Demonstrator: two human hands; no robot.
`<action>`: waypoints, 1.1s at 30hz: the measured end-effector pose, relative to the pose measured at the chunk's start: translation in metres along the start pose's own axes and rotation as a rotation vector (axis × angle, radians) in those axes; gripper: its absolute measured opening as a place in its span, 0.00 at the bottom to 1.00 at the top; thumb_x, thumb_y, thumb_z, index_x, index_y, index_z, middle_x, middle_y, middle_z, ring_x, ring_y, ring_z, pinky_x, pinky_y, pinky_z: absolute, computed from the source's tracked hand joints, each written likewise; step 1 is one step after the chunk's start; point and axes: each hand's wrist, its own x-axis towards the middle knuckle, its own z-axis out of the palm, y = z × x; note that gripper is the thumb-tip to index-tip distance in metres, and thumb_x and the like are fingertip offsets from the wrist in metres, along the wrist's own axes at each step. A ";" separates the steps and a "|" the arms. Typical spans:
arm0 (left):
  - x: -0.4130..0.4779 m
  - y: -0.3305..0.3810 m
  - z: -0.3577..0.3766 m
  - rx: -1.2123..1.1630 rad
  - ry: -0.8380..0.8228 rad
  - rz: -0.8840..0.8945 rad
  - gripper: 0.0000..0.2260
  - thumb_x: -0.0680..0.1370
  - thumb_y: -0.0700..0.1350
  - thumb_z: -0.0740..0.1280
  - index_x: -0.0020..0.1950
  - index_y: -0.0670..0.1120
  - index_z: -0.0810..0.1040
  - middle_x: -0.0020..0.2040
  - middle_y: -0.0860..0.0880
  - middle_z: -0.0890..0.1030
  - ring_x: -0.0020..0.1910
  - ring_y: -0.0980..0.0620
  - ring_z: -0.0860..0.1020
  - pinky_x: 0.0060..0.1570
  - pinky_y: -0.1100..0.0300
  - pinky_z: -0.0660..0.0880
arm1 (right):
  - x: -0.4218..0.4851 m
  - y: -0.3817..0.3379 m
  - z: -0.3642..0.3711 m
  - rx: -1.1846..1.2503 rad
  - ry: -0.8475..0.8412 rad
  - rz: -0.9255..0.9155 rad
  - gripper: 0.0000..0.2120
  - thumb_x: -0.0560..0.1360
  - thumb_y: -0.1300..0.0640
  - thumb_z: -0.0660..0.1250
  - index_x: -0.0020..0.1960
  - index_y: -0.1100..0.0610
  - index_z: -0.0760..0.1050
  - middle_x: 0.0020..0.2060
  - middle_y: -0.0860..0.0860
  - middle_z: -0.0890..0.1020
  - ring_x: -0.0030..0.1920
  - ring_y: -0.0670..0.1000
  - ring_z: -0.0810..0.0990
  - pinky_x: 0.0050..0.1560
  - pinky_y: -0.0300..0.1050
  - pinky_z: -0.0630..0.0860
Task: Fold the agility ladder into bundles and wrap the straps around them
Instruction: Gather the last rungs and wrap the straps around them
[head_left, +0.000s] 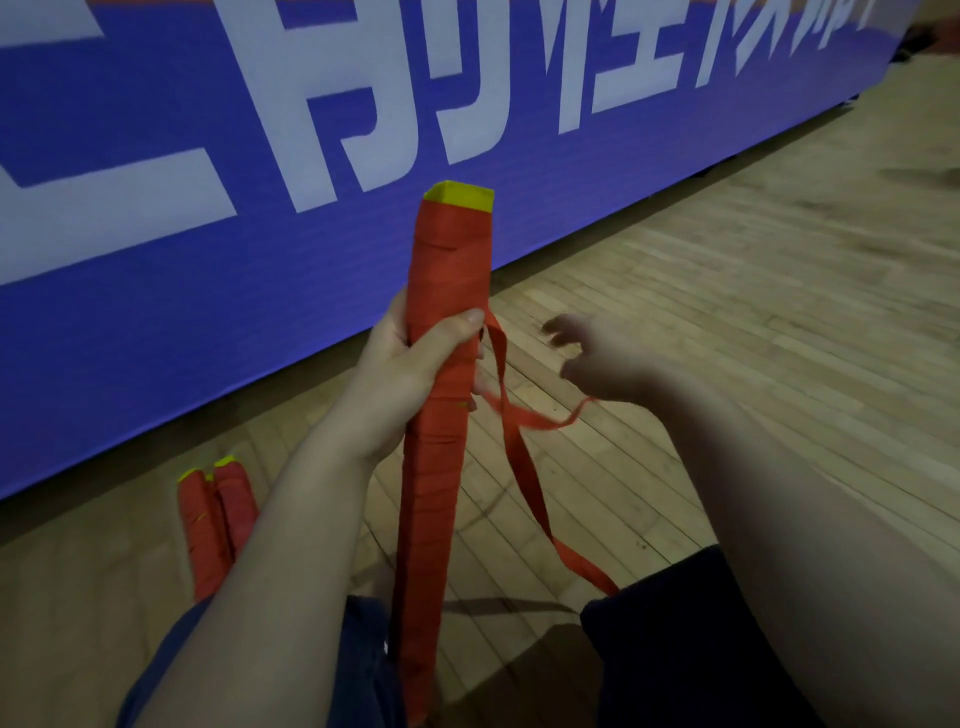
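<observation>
A long ladder bundle (451, 260) stands upright in front of me, its yellow rung ends showing at the top and red strap wound round most of its length. My left hand (415, 364) grips the bundle at its middle, thumb pressed across the wraps. A loose red strap (519, 452) hangs from beside the thumb down toward my right knee. A thinner strand of it runs under my right hand (602, 364), which hovers to the right of the bundle with fingers spread and blurred; whether it holds the strand is unclear.
Two wrapped red bundles (215, 519) with yellow tips lie side by side on the wooden floor (727, 312) at my lower left. A blue banner (156, 312) with large white characters runs along the floor ahead. My knees in dark shorts fill the bottom edge.
</observation>
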 end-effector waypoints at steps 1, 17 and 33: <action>0.000 0.000 0.001 -0.010 -0.003 -0.003 0.07 0.78 0.42 0.68 0.54 0.46 0.73 0.35 0.47 0.80 0.29 0.48 0.78 0.31 0.54 0.76 | -0.003 -0.006 -0.001 0.114 0.016 -0.052 0.17 0.74 0.70 0.61 0.59 0.57 0.77 0.55 0.53 0.82 0.53 0.49 0.80 0.58 0.49 0.77; 0.002 0.001 -0.004 -0.123 -0.122 -0.045 0.18 0.73 0.47 0.70 0.58 0.40 0.73 0.37 0.44 0.79 0.28 0.47 0.78 0.30 0.54 0.76 | -0.015 -0.041 0.005 0.951 -0.079 -0.320 0.09 0.67 0.62 0.62 0.45 0.58 0.77 0.41 0.52 0.81 0.45 0.50 0.79 0.56 0.52 0.73; -0.003 0.001 -0.003 -0.225 -0.308 -0.073 0.16 0.70 0.49 0.70 0.50 0.39 0.77 0.36 0.43 0.78 0.29 0.46 0.77 0.31 0.54 0.76 | -0.021 -0.036 -0.006 1.011 -0.443 -0.383 0.15 0.70 0.56 0.73 0.38 0.60 0.67 0.36 0.54 0.78 0.38 0.51 0.77 0.45 0.41 0.75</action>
